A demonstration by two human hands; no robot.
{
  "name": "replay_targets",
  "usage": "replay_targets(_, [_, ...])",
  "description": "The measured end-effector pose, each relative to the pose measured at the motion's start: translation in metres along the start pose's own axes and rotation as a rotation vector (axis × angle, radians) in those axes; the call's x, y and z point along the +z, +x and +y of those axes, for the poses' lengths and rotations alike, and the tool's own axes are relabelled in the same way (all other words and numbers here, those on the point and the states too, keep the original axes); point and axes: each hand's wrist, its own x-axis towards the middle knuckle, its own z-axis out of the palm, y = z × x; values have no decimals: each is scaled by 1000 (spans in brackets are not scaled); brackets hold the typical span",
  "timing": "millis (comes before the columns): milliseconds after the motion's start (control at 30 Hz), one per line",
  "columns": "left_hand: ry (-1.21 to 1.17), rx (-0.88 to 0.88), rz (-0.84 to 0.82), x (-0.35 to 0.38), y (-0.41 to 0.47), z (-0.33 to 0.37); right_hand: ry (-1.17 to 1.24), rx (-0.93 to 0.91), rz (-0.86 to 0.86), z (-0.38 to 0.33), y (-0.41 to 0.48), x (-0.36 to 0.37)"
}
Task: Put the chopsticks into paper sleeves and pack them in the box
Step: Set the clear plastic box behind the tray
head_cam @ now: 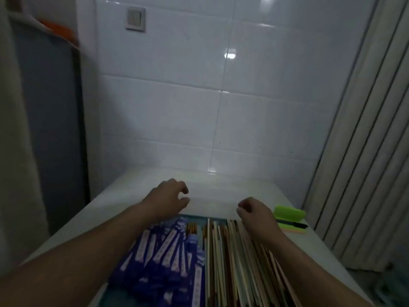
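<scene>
While both hands hover empty, the work seems to stand between pairs: nothing is picked up and no sleeve is being filled.

One white table point(221, 191) fills the lower middle of the frame. On it, at the bottom centre, lies one shallow box point(199, 216) with a teal rim, split by a divider. Its right half holds bare chopsticks point(239, 262), overlapping and too many to count, easily dozens. Its left half holds blue paper sleeves point(155, 251), also heaped past counting; whether any are already filled I cannot tell.

Two hands show. The left hand point(168, 196) hangs over the far left end of the box, fingers loosely curled, thumb and forefinger apart. The right hand point(254, 212) hangs over the far ends of the chopsticks, fingers tucked toward the palm around nothing visible.

At the right edge lie one green case point(290, 212), one black pen point(292, 224) and one pink notepad point(292, 232).

Next, I judge, the right hand should pinch a matched pair while the left draws out one sleeve.
</scene>
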Motion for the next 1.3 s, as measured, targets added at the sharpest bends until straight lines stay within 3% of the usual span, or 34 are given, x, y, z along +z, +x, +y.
replay_targets(133, [163, 47, 12, 13, 55, -15, -64, -71, 200, 10, 47, 8])
replay_targets(267, [223, 80, -154, 35, 82, -22, -209, -106, 52, 25, 72, 23])
replay_targets(467, [298, 170, -91, 51, 81, -39, -114, -197, -26, 43, 67, 35])
replay_targets(567, [369, 137, -166, 50, 90, -32, 40, -118, -108, 50, 68, 36])
replay_targets(767, [292, 44, -337, 61, 129, 1, 440, 29, -234, 68, 79, 57])
replay_targets(1033, [371, 88, -274, 70, 132, 21, 406, -19, -157, 80, 84, 62])
replay_targets(1300, [431, 53, -488, 39, 155, 37, 440, -41, -141, 88, 87, 65])
